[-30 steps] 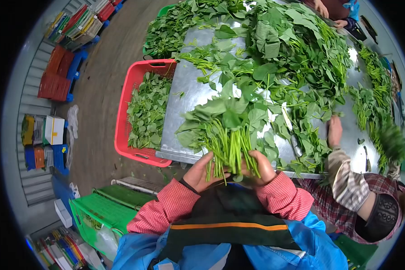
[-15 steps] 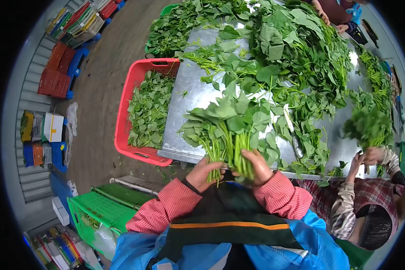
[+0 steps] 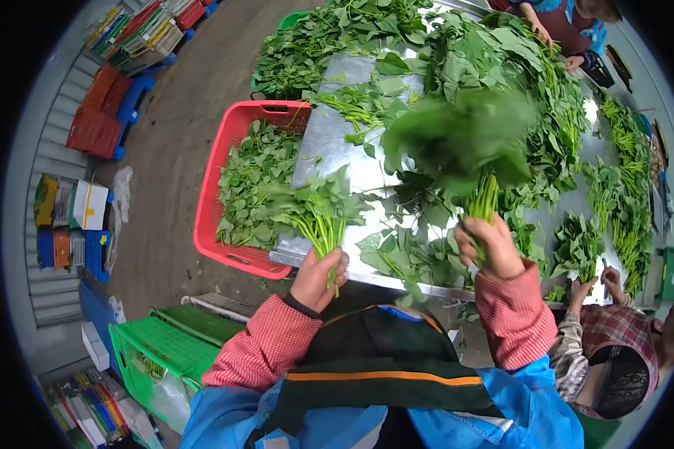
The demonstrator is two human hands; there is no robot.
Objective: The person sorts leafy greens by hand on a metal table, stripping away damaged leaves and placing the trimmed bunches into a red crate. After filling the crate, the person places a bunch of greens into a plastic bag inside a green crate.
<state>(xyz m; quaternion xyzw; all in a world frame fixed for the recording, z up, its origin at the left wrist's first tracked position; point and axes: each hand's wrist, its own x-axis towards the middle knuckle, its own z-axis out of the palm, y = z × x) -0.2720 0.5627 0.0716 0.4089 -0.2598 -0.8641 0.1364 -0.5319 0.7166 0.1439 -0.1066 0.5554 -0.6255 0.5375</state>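
Observation:
My left hand (image 3: 320, 279) is closed round the stems of a small bunch of leafy greens (image 3: 318, 213), held upright above the table's near left corner. To the right, my right hand (image 3: 491, 243) grips the stems of a larger bunch of leafy greens (image 3: 464, 142), whose leaves are smeared by motion. Both bunches are over or just in front of the metal table (image 3: 318, 150). Loose leaves and stems (image 3: 408, 258) lie on the metal between my hands. A big heap of greens (image 3: 494, 56) covers the table's far middle.
A red basket (image 3: 204, 206) with leaves in it stands left of the table, with a green basket (image 3: 290, 20) beyond. Green crates (image 3: 138, 346) sit at lower left. One co-worker (image 3: 614, 314) handles greens at right; another person's hands (image 3: 539, 31) are at the far side.
My hands have moved apart: the left slightly left with a smaller bunch, the right up and to the right with the larger one. The co-worker's bunch at right has come down to the table.

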